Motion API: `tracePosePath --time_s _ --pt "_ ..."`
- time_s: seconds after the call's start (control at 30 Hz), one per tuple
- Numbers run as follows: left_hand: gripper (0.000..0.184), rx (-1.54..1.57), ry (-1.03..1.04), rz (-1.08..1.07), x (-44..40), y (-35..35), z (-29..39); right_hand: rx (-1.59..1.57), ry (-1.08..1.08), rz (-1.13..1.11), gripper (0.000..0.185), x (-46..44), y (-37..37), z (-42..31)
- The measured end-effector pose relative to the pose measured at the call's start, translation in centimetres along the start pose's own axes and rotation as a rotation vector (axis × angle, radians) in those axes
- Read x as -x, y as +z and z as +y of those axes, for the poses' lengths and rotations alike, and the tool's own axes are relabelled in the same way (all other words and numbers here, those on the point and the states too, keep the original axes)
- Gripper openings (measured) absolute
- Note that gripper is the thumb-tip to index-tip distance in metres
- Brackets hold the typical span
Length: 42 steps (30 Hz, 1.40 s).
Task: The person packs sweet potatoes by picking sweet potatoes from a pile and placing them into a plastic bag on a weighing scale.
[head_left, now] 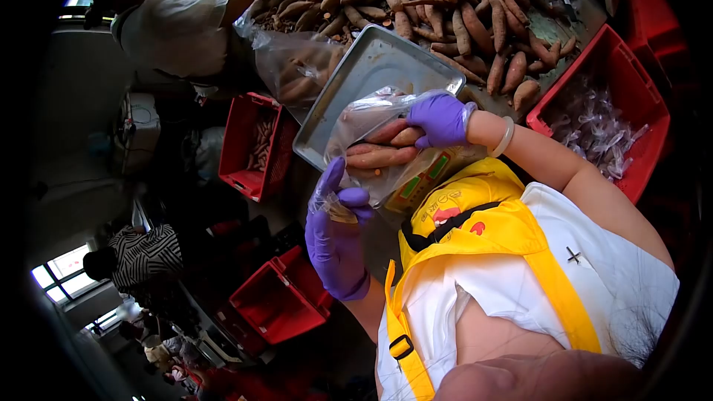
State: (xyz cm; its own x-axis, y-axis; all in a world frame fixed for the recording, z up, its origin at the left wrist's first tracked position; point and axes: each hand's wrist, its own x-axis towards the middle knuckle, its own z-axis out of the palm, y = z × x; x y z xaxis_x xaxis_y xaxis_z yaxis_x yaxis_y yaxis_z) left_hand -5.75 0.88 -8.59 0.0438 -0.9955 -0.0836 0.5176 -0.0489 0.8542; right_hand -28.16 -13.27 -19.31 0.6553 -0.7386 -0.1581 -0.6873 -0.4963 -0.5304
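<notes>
A clear plastic bag (pixel 356 120) with several reddish sweet potatoes (pixel 382 157) inside is held over the near part of a metal tray (pixel 379 44). My right hand (pixel 440 120), in a purple glove, is closed on the bag's right side, its fingers against the sweet potatoes. On the bag's lower left, my left hand (pixel 334 234), also gloved in purple, is bent around thin plastic at the bag's edge. Its index finger points up along the bag. Just below the bag shows a scale panel (pixel 427 180) with green displays, partly covered by plastic.
A large heap of sweet potatoes (pixel 445 11) lies beyond the tray. To the right, a red crate (pixel 646 96) holds crumpled clear bags. More red crates (pixel 256 178) stand to the left. A co-worker in a white top (pixel 174 30) works at the upper left beside another filled bag (pixel 297 67).
</notes>
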Motion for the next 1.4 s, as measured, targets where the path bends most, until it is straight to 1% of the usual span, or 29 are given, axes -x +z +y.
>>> tracePosePath --time_s 0.1,0.17,0.23,0.27,0.3,0.43,0.47,0.5,0.57,0.6,0.63,0.7,0.73,0.77,0.83,0.87,0.9,0.97,1.0,1.03,1.1,1.17,1.2,1.23,1.27,1.3,1.33,1.37,1.4 --pt "0.054 -0.263 0.088 0.141 -0.1 0.8 -0.4 -0.387 -0.118 0.096 0.041 1.3 -1.8 0.6" --pt "0.046 -0.455 0.17 0.278 -0.4 1.0 -0.8 -0.772 0.007 0.056 0.045 1.8 -3.5 0.9" --pt "0.035 -0.8 0.209 0.447 -0.2 0.3 -1.2 -0.945 0.009 0.089 0.049 2.9 -5.3 1.4" --pt "0.03 -1.054 0.466 0.524 -0.5 -0.6 -2.1 -1.108 -0.029 0.099 0.047 3.4 -5.7 2.3" --pt "0.032 -1.217 0.585 0.537 -0.4 -0.9 -2.1 -1.169 -0.227 0.113 0.042 3.5 -6.1 3.5" --pt "0.031 -1.027 0.571 0.6 0.6 -0.3 -1.8 -1.354 -0.313 0.425 0.044 3.7 -3.9 9.1" --pt "0.031 -1.043 0.578 0.598 0.7 -0.4 -1.7 -1.636 -0.186 0.421 0.04 4.2 -3.9 10.1" --pt "0.031 -1.059 0.585 0.595 0.7 -0.5 -1.6 -1.635 -0.19 0.421 0.04 4.2 -4.0 10.9" --pt "0.035 -1.063 0.562 0.572 0.9 -0.6 -1.3 -1.457 0.344 0.568 0.04 3.6 -4.4 12.9" --pt "0.039 -1.068 0.536 0.548 1.0 -0.6 -1.2 -1.767 0.278 0.641 0.041 3.2 -4.7 15.4" --pt "0.039 -1.069 0.537 0.547 1.0 -0.4 -1.3 -2.203 -0.256 0.306 0.042 3.1 -4.5 20.8" --pt "0.041 -0.965 0.592 0.551 0.8 0.1 -1.7 -1.771 -0.304 0.613 0.045 4.0 -8.4 20.6" --pt "0.053 -0.981 0.596 0.547 0.8 -0.4 -2.2 -1.735 0.087 0.752 0.067 3.5 -10.6 17.1" --pt "0.053 -0.984 0.596 0.539 0.6 -0.8 -2.5 -1.738 0.088 0.76 0.067 3.0 -9.9 14.4" --pt "0.06 -1.478 0.562 0.523 -0.5 -1.3 -3.0 -0.829 -0.167 0.732 0.059 2.6 -8.4 8.5" --pt "0.063 -1.495 0.422 0.535 -1.2 -1.0 -3.6 -0.47 -0.108 0.764 0.069 2.9 -6.9 4.0" --pt "0.035 -1.615 0.428 0.444 -1.9 -0.5 -3.6 -0.112 -0.041 0.78 0.079 3.3 -5.0 0.3" --pt "0.024 -1.168 0.257 0.376 -2.9 -2.0 -5.3 0.313 -0.033 0.803 0.088 2.4 -1.0 -0.9" --pt "0.019 -0.771 0.117 0.262 -2.6 0.8 -3.8 0.454 0.047 0.753 0.077 1.9 0.3 0.4" --pt "0.017 -0.572 0.019 0.136 -2.0 1.8 -2.4 0.588 0.131 0.7 0.067 2.0 0.6 2.0" --pt "0.018 -0.187 0.03 -0.001 -1.2 1.0 -1.2 0.211 0.461 0.199 0.04 2.7 -1.1 4.8" --pt "0.027 0.044 0.105 -0.087 -1.0 -0.6 -0.6 -0.013 0.502 0.113 0.026 5.3 -4.1 3.9" --pt "0.034 0.117 0.091 -0.102 -0.9 -1.0 -0.3 -0.1 0.411 0.134 0.022 5.9 -4.4 4.3" --pt "0.041 0.191 0.071 -0.122 -1.1 -0.6 0.2 -0.423 0.264 0.1 0.021 6.3 -5.2 4.1" --pt "0.053 0.108 0.111 -0.115 -1.4 -0.1 0.2 -0.738 0.102 0.069 0.02 6.6 -6.1 3.5" --pt "0.055 0.072 0.109 -0.259 -2.1 0.1 0.3 -1.089 -0.058 0.011 0.021 5.9 -7.0 2.3" --pt "0.056 -0.066 0.17 -0.235 -2.7 1.2 0.1 -1.373 -0.181 -0.004 0.024 5.3 -7.5 0.9" --pt "0.057 -0.203 0.24 -0.208 -3.3 2.4 0.2 -1.499 -0.433 0.007 0.027 3.8 -7.1 -0.2" --pt "0.054 -0.278 0.286 -0.187 -3.9 3.1 0.5 -1.544 -0.537 0.023 0.033 3.0 -7.6 -2.1"
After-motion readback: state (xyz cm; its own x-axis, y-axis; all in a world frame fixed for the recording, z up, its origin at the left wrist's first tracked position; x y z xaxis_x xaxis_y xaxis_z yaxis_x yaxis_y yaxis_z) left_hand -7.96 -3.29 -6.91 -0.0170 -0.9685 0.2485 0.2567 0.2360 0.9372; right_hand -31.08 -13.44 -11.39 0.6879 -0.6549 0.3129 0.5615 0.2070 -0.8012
